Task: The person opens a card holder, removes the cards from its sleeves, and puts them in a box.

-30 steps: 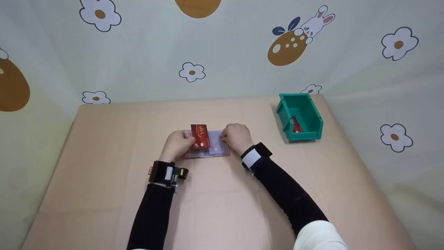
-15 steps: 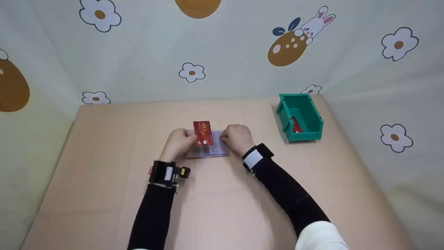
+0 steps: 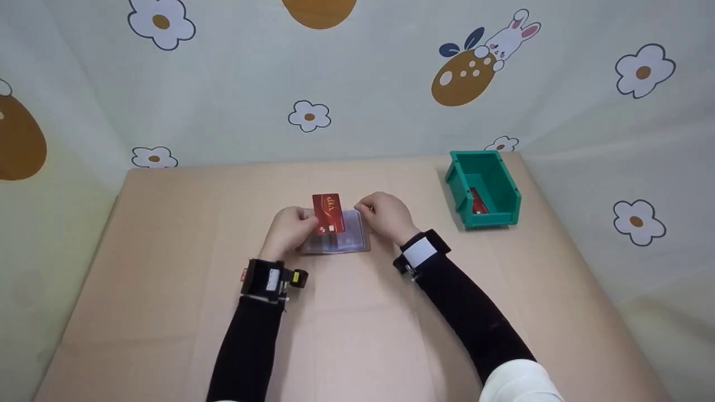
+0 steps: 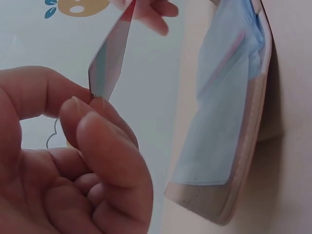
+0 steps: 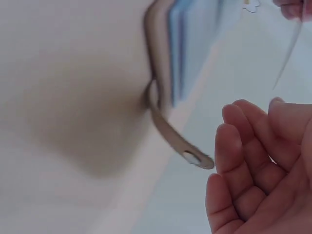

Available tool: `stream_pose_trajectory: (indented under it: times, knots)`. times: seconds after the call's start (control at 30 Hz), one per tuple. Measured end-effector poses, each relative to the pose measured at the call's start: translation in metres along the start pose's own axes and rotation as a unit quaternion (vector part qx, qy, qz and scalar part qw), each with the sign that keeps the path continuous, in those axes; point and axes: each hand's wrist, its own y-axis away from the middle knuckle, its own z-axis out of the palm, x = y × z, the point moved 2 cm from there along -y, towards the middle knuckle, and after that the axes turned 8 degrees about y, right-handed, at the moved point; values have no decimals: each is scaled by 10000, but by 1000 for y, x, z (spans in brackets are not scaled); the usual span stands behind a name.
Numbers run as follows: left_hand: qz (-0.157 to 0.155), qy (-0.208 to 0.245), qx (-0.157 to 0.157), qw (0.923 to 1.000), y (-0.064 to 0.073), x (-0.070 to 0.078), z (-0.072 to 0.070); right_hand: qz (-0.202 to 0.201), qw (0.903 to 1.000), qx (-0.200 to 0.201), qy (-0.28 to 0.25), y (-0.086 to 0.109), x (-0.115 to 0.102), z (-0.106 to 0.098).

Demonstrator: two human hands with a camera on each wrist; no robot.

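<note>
My left hand (image 3: 286, 230) pinches a red card marked "VIP" (image 3: 328, 211) between thumb and fingers. Seen edge-on in the left wrist view, the card (image 4: 111, 56) stands up from the fingertips. Below it on the table lies an opened card holder (image 3: 352, 237) with clear plastic sleeves (image 4: 214, 112) and a brown cover. At its upper right corner is my right hand (image 3: 386, 215), fingers loosely bent with nothing between them. In the right wrist view, a brown strap (image 5: 173, 134) with a metal snap sticks out from the holder, its tip close beside those fingers.
A green plastic bin (image 3: 507, 218) stands at the back right of the table (image 3: 184, 279), with a red card (image 3: 478, 201) inside. Behind and to the sides hangs a pale curtain (image 3: 234, 72) printed with flowers and a rabbit.
The left hand has raised the red card slightly, up and to the right, over the holder. The right hand has come off the holder's right-side sleeves, moving slightly up.
</note>
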Motion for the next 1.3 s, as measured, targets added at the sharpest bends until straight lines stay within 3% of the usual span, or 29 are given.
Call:
stream_pose_trajectory:
  times: [0.3,0.6,0.83,1.1,1.3]
  knots:
    - [231,-32,62,9997,2,5,10,-34,9990,-199,-397,5,-6,-2]
    - [161,-2,22,9999,3,9,15,-74,9983,-221,-533,8,-14,-4]
    - [282,-156,-54,9995,2,12,17,18,9961,-218,-857,9,-16,-5]
    - [383,-132,20,9992,2,13,18,418,9830,-323,-1761,9,-12,-4]
    - [565,-352,266,9974,5,9,13,552,9788,-164,-1967,12,2,-17]
